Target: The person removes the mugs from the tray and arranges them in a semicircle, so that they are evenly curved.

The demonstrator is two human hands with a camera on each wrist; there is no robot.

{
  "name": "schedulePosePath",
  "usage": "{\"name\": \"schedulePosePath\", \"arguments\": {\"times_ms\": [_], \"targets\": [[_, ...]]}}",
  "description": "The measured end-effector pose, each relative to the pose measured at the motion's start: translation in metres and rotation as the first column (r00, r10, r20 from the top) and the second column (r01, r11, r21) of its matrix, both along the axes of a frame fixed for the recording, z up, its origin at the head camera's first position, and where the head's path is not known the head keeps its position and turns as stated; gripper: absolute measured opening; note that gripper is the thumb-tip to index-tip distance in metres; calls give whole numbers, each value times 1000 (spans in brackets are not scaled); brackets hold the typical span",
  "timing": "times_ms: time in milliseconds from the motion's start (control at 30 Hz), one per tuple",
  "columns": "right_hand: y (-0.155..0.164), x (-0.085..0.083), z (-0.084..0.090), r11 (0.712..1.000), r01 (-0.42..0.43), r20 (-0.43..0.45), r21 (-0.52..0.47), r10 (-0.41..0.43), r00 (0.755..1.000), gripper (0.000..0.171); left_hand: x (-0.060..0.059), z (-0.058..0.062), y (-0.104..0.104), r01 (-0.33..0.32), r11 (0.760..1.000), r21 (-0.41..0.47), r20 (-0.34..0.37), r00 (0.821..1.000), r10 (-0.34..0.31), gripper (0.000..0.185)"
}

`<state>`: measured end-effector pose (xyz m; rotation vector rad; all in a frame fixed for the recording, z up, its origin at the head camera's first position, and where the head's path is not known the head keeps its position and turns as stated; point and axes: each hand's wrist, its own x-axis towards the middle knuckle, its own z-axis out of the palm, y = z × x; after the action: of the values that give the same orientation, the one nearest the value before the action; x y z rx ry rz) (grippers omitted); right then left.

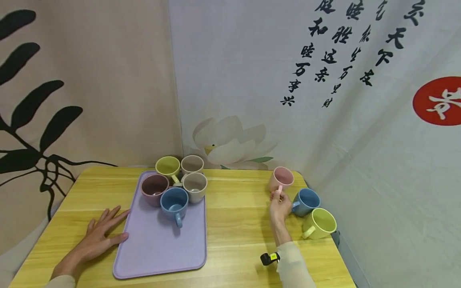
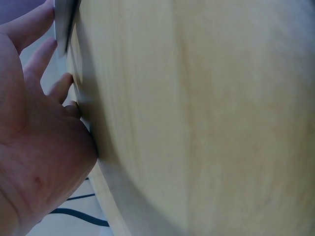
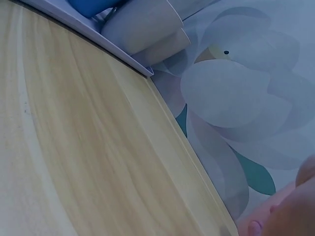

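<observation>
Closest in, there's a lilac tray [image 1: 158, 256] toward the left of the wooden surface [image 1: 237, 236], and the left hand [image 1: 97, 237] has its fingers spread, touching the tray's left edge. Then a lime mug [image 1: 321, 227] by the surface's right edge, with a blue mug [image 1: 305, 205] just past it. On the tray another blue mug [image 1: 174, 205] points its handle at the near edge, with a plum mug [image 1: 153, 193] and a grey mug [image 1: 195, 191] behind it. Right hand [image 1: 280, 208] pinches the handle of a pink mug [image 1: 276, 182] near the surface's far right corner, can't tell if it's lifted tbh. Second lime mug [image 1: 167, 167] and a whitish mug [image 1: 191, 165] crowd the tray's far edge, printed cloth [image 1: 230, 80] behind
</observation>
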<state>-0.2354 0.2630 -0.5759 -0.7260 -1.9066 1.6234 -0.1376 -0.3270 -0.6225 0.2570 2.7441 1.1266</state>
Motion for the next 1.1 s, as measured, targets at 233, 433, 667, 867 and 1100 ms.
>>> {"name": "schedulePosePath", "arguments": {"times_ms": [233,433,667,867,1100], "targets": [[-1,-1,1,998,51,-6,-37,-51,999,30,0,0,1,0,1000,7,6,1000,0,83],[-3,2,1,994,87,-29,-69,-89,996,33,0,3,1,1,1000,11,3,1000,-1,83],[-4,7,-4,992,96,-22,-83,-98,995,28,1,3,1,1,1000,6,6,1000,-1,83],[-4,8,-8,989,113,-18,-96,-115,993,25,0,0,0,2,1000,14,3,1000,-2,84],[-4,8,-9,987,132,-26,-86,-134,991,22,0,0,-1,5,1000,8,-2,1000,-5,83]]}}
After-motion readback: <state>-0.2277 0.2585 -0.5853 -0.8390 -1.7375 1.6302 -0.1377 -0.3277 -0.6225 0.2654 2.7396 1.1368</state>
